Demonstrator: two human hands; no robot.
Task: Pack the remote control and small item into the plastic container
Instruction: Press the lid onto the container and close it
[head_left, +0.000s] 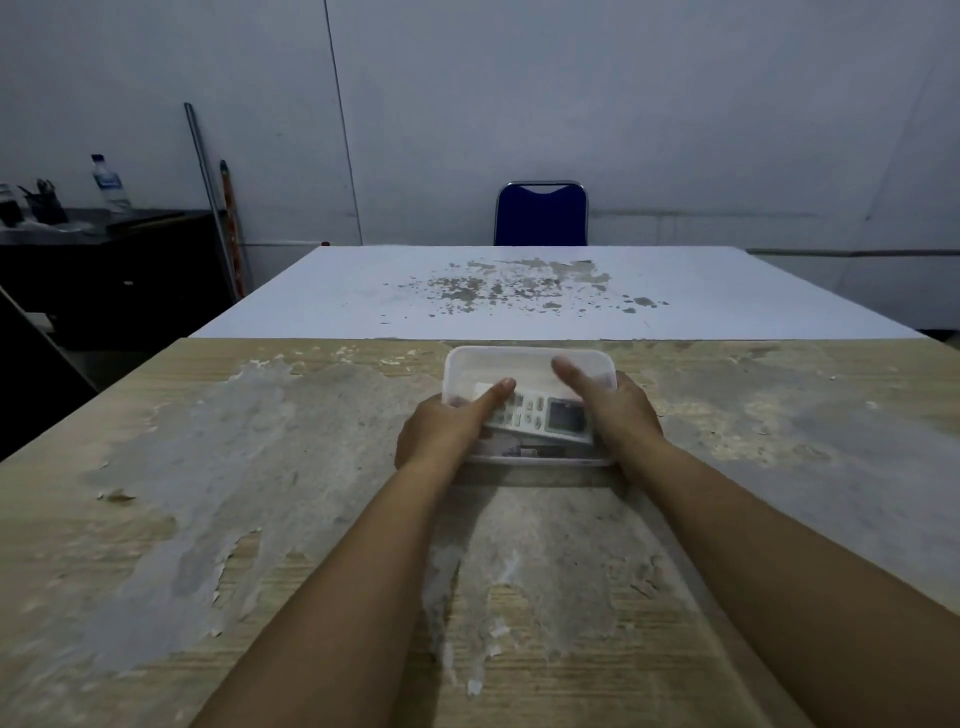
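A clear plastic container (524, 359) sits on the worn wooden table, in the middle just beyond my hands. Inside it lies a white remote control (545, 415), tilted, with its grey screen toward the right. Under the remote's near edge a small dark item (527, 451) shows, too blurred to identify. My left hand (447, 431) grips the container's left side, its thumb resting on the remote. On the right side my right hand (618, 410) holds the container, thumb stretched over the rim above the remote.
The wooden table (208, 519) has peeling, patchy paint. A white table (519, 291) adjoins its far edge, with a blue chair (541, 214) behind. At far left a dark counter (104, 228) holds a water bottle (110, 183) and clutter.
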